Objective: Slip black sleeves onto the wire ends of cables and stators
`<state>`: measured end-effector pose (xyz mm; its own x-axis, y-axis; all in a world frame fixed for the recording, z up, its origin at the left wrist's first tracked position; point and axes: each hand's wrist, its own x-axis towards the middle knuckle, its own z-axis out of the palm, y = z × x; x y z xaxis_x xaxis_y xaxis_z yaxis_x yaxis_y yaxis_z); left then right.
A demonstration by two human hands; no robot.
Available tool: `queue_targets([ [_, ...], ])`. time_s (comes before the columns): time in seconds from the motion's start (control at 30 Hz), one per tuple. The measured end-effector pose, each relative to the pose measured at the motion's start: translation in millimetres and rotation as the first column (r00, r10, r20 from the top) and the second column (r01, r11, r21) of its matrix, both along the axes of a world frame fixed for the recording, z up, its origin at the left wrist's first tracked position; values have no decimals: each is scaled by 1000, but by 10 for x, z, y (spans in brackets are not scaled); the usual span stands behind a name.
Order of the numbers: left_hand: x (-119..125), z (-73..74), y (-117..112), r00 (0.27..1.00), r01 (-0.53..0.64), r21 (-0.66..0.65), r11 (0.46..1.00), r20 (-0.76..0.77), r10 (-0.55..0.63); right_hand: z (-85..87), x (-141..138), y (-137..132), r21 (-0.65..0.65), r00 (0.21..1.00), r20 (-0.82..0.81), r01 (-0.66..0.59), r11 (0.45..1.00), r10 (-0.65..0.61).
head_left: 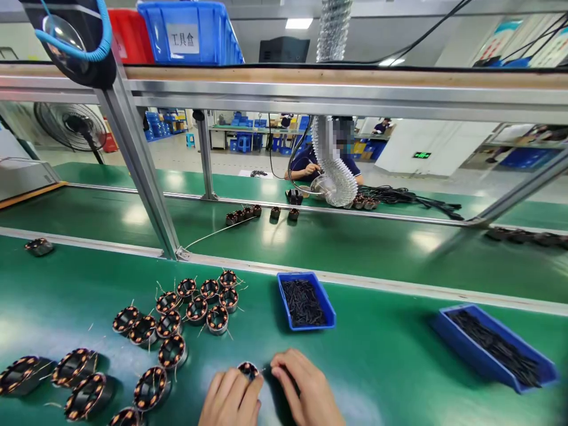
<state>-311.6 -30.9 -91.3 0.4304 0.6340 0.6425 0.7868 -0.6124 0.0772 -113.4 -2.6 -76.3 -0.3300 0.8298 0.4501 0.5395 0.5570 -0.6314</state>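
At the bottom edge of the head view my left hand [231,397] is curled around a small copper-wound stator coil [248,370], which peeks out above my fingers. My right hand [304,387] sits just right of it with its fingers bent and the fingertips meeting the coil's wire lead; whether it pinches the lead is not clear. Both hands rest over the green mat [399,367]. Several more stator coils [195,305] with loose wire ends lie in a cluster to the left.
A small blue tray [306,302] of black sleeves lies ahead of my hands, and a longer blue tray [497,346] at right. An aluminium frame post [137,160] rises at left. Across the conveyor a person [323,168] works beside a flexible duct [335,171].
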Motion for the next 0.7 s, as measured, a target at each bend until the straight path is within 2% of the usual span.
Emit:
queue_targets([
  [0.27,41,2,-24,999,-12,-26,1000,41,13,8,4,-25,3,1000,21,-9,1000,9],
  [0.57,15,11,-21,1000,16,-4,1000,20,-16,5,-63,-4,12,999,24,-22,1000,22],
  [0.7,-10,-2,-47,999,9,31,999,45,-11,13,-79,-8,39,998,3,-70,997,70],
])
